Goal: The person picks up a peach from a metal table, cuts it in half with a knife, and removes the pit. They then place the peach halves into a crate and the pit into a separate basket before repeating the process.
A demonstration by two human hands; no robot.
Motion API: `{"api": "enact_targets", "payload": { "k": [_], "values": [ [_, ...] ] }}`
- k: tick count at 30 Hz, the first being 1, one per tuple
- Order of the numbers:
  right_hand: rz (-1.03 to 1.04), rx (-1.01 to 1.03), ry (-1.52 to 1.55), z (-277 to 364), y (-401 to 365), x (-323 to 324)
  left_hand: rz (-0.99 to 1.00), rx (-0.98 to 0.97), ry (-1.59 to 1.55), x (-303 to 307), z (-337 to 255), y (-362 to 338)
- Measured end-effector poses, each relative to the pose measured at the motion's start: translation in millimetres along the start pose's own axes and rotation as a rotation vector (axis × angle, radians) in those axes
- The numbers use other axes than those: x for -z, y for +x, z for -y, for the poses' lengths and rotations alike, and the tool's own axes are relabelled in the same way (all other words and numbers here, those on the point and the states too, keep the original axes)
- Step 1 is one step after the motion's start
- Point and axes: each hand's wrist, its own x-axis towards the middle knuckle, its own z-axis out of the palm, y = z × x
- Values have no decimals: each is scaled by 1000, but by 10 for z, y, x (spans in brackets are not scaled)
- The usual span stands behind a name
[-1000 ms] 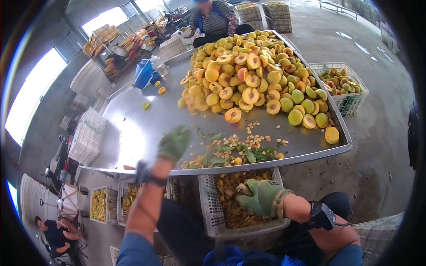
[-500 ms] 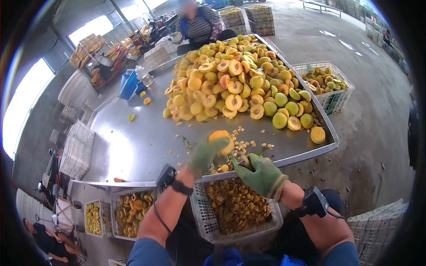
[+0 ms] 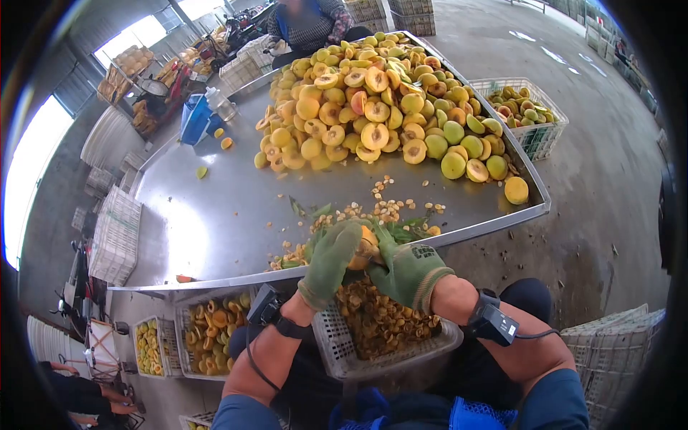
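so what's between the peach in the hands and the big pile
Head view: between held peach and pile, loose pits and a few green leaves on the steel table.

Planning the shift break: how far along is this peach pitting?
Done: the crate of pits at the table edge is well filled; the crate of halves beside it is partly full. In hand: the left hand and right hand close around one peach above the pits. Left: the pile of peaches covers the table's far end, so most remains.
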Motion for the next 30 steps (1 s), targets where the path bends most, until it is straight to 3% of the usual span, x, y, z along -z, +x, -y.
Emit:
{"api": "enact_targets", "payload": {
  "k": [4, 10, 19, 22, 25, 30],
  "values": [
    [-34, 45, -36, -28, 3, -122, -49, -32, 54, -26, -9, -43],
    [101, -11, -91, 14, 6, -73, -124, -119, 209, -64, 71, -47],
    [204, 21, 263, 17, -15, -52, -193, -308, 250, -195, 69, -119],
    [425, -80, 450, -17, 36, 18, -195, -306, 178, -230, 58, -138],
    [674, -484, 740, 243, 34, 426, -182, -390, 225, -238, 39, -143],
    [1101, -536, 1472, -82, 66, 331, -77, -429, 203, -253, -65, -227]
  ]
}}
